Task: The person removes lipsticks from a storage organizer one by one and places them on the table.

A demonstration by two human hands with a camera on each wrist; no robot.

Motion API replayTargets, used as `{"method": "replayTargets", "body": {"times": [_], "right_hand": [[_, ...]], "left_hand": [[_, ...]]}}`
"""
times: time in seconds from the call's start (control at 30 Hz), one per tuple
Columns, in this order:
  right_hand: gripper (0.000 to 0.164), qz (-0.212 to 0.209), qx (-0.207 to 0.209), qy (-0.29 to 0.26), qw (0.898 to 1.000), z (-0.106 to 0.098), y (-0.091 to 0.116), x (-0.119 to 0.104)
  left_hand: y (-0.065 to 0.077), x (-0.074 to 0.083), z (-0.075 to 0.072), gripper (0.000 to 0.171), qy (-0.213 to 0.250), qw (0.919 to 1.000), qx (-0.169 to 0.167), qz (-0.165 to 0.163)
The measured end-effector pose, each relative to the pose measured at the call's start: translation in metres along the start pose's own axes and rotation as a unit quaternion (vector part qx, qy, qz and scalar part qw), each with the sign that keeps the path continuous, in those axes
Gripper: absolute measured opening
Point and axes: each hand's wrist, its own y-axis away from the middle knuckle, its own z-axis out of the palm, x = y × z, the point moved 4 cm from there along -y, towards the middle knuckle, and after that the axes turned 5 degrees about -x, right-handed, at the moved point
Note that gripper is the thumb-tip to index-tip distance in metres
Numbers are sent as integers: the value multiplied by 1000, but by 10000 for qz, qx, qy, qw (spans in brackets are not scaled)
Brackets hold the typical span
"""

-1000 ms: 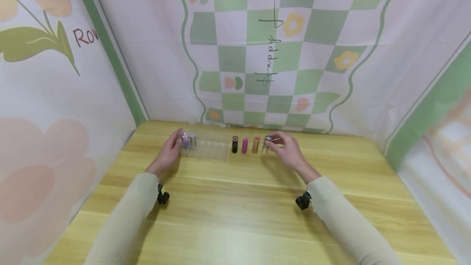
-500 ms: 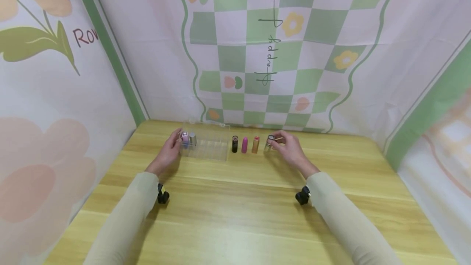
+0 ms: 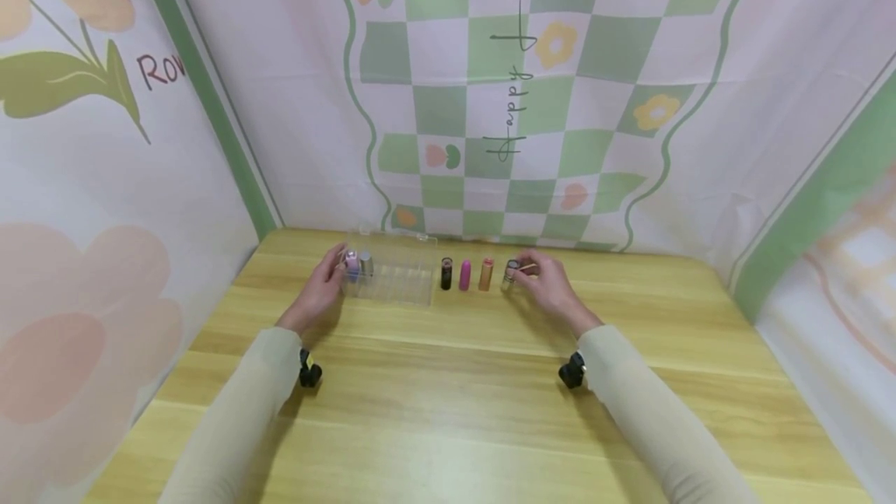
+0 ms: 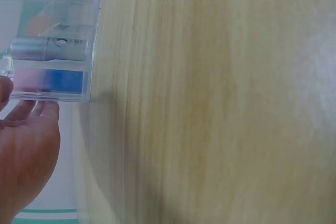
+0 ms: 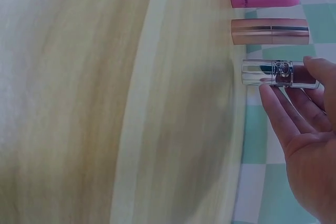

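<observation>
Well, the wooden table spreads out under my arms, with the clear plastic box standing at its far side, left of centre. My left hand rests against the box's left end, fingers relaxed and nearly straight, gripping nothing. To the right of the box stand a black lipstick, a pink lipstick and a gold lipstick. Just right of them, my right hand pinches the clear lipstick between thumb and fingertips, upright on the table.
</observation>
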Motion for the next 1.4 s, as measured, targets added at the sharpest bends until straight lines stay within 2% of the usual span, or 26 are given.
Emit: {"method": "replayTargets", "body": {"times": [0.43,0.7,1.03,1.4], "right_hand": [[25,64,-114,9,9999,6,0,2],[31,-49,-259,141,9996,4,4,5],[52,-86,-352,261,9990,-9,12,2],[50,-351,-178,333,9987,-18,18,-10]], "left_hand": [[0,-2,0,55,-50,10000,28,54],[0,-2,-1,55,-105,9999,23,55],[0,-1,-1,55,-46,10000,69,43],[0,-1,-1,55,-33,10000,52,9]]}}
